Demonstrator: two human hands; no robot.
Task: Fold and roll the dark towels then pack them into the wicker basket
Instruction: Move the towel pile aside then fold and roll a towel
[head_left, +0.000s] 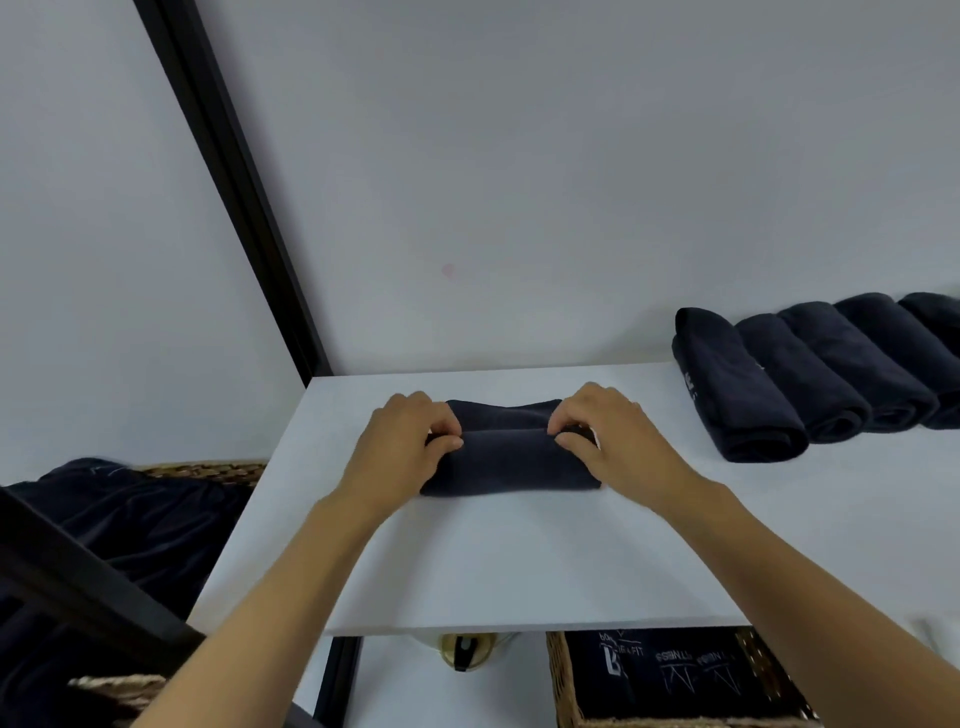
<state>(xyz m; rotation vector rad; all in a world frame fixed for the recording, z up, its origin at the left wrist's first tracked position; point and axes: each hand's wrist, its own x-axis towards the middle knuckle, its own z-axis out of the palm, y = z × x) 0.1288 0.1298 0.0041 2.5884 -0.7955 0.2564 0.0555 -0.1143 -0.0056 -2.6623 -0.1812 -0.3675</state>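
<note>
On shelf: towel (511, 462) lay part-rolled at centre.
Left hand (400, 447): pinched the roll's left end.
Right hand (613, 441): pinched the right end.
Technique: roll needed even, tight pressure at both ends to fit basket (560, 686) below.

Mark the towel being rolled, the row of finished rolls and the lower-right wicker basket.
towel being rolled (511, 465), head view, middle of its near face.
row of finished rolls (795, 364), head view, top of the second roll.
wicker basket (561, 680), head view, left woven wall.
</note>
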